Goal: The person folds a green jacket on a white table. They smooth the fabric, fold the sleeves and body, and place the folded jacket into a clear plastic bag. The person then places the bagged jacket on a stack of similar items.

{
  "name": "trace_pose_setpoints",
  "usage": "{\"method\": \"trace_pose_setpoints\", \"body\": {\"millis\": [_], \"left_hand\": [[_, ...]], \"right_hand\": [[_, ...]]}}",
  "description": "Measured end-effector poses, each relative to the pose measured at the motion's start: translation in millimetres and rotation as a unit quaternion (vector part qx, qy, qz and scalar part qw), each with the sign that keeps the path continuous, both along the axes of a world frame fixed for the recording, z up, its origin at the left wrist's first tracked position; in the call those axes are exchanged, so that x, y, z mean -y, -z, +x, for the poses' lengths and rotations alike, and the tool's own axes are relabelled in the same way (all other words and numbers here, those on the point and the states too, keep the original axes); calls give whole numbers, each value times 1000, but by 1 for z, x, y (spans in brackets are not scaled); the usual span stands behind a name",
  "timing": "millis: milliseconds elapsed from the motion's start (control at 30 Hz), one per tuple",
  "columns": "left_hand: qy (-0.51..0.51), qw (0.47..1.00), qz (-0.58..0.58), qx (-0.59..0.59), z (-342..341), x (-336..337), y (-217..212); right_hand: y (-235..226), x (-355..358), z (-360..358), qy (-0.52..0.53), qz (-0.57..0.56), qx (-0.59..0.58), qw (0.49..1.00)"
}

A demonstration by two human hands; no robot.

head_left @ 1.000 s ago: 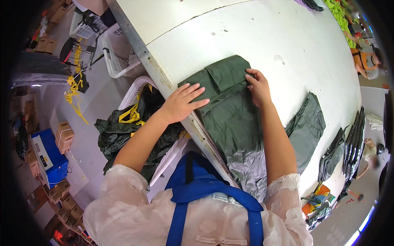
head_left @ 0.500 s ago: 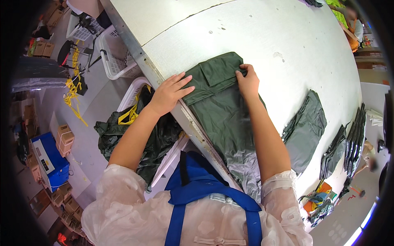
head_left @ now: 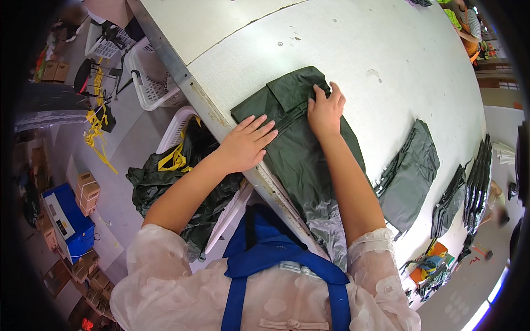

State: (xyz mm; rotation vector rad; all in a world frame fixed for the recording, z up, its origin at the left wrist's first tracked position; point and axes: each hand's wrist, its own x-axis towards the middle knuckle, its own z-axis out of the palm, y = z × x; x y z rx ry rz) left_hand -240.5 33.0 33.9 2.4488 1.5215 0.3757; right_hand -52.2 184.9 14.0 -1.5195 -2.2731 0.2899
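A: Landmark for this entry?
B: The broad white table point(head_left: 381, 49) with a grey metal edge. All places refer to it.
A: Start at far left.
B: Well left of the table, a blue-and-white box-shaped unit point(head_left: 65, 220); just beside it, a tan cardboard carton point(head_left: 87, 193). Nearer the table, flat yellow straps point(head_left: 96, 140) lie on the floor.
A: Alongside the table's left edge?
B: A white slatted plastic basket point(head_left: 149, 94), then, closer to the person, a second white plastic basket point(head_left: 229, 218). A crumpled heap of dark green fabric point(head_left: 176, 185) fills the latter, a yellow strap showing in it.
A: Left hand?
B: The left hand point(head_left: 245, 144) is palm down at the table's left edge, fingers straight and slightly spread, laid on a smooth dark green fabric piece point(head_left: 309, 149).
A: Position of that piece?
B: On the table, along its left edge. Far end folded over in a flat band; near end shinier, running toward the person.
A: Right hand?
B: The right hand point(head_left: 326, 113) is over the piece's right part, above the table; fingers bent. Cannot tell whether they pinch the cloth.
A: Farther right?
B: On the table: a folded grey-green fabric stack point(head_left: 408, 179), then a long glossy black stack point(head_left: 477, 185) by the table's right side.
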Motion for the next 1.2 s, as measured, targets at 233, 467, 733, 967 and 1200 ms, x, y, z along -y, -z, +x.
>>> {"method": "trace_pose_setpoints", "body": {"millis": [233,467,733,967,1200], "left_hand": [[-22,993,-94,63,-6,-3,1],[-152,988,-11,19,50,-39,21],[-110,994,-3,-3,48,-35,29],[22,964,-174,198,151,-2,-40],[56,802,-328,496,317,82,45]], "right_hand": [[-5,2,-22,-181,-54,-12,982],[-21,-20,-18,-214,-156,24,964],[-30,-39,-62,-367,46,143,918],[-43,-30,-74,-395,91,203,891],[-168,15,25,-356,205,4,912]]}}
